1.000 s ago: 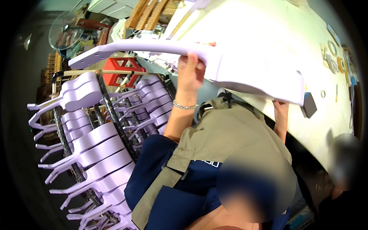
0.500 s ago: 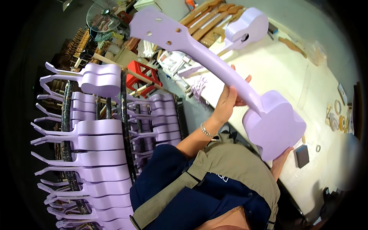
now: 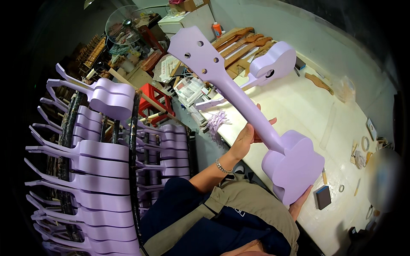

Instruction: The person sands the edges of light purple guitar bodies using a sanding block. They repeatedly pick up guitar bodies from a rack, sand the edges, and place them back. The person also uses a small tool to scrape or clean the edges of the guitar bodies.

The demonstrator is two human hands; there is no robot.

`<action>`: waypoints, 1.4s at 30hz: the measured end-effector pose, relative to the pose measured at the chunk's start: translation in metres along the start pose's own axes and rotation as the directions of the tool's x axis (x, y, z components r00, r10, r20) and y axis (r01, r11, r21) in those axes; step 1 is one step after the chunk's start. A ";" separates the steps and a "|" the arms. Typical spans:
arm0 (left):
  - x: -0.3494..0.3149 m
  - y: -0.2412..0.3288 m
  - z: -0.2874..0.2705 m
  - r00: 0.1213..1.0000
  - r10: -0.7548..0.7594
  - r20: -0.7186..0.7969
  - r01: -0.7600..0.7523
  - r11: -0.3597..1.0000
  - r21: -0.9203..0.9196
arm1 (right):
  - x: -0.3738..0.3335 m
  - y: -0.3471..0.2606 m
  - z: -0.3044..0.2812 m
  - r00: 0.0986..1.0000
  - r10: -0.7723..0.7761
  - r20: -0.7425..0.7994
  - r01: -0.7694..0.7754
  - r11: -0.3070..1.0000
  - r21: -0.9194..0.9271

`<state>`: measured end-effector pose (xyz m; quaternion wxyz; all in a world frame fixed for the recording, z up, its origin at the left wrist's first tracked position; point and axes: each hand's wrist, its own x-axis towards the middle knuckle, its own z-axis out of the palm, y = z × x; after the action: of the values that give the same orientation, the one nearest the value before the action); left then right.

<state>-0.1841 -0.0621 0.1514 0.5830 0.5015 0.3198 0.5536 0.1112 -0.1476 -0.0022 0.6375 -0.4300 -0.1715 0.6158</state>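
A lavender ukulele without strings is held up in front of me, its flat back toward me and its headstock at the upper left. My left hand is wrapped round its neck near the body, the fingers showing past the far side. The lower end of the body rests in my right hand, whose fingers are partly hidden behind it. Beyond the neck, a second lavender ukulele lies on the white worktable, its sound hole showing.
On my left a dark rack carries several lavender ukuleles. Unpainted wooden necks lie at the table's far end. A dark sanding block and tape rolls are on the right. A red stool stands beyond the rack.
The whole view has shifted. The ukulele is tilted a little steeper, its headstock further right and lower in the picture. Both hands keep their hold on it.
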 end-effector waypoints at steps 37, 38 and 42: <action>0.046 0.048 0.004 0.876 0.418 0.239 -0.323 0.879 -0.352 | 0.010 0.018 0.016 0.871 0.478 0.114 -0.470 0.878 -0.094; 0.055 0.046 0.009 0.872 0.431 0.231 -0.345 0.877 -0.334 | 0.008 0.015 0.020 0.895 0.430 0.114 -0.420 0.901 -0.106; 0.070 0.042 0.040 0.882 0.470 -0.029 -0.470 0.882 -0.031 | 0.010 0.026 -0.003 0.916 0.369 0.155 -0.350 0.927 -0.137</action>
<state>-0.1476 -0.0086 0.2151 0.4374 0.5473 0.1844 0.6893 0.0988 -0.1424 -0.0273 0.4716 -0.4308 -0.1781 0.7485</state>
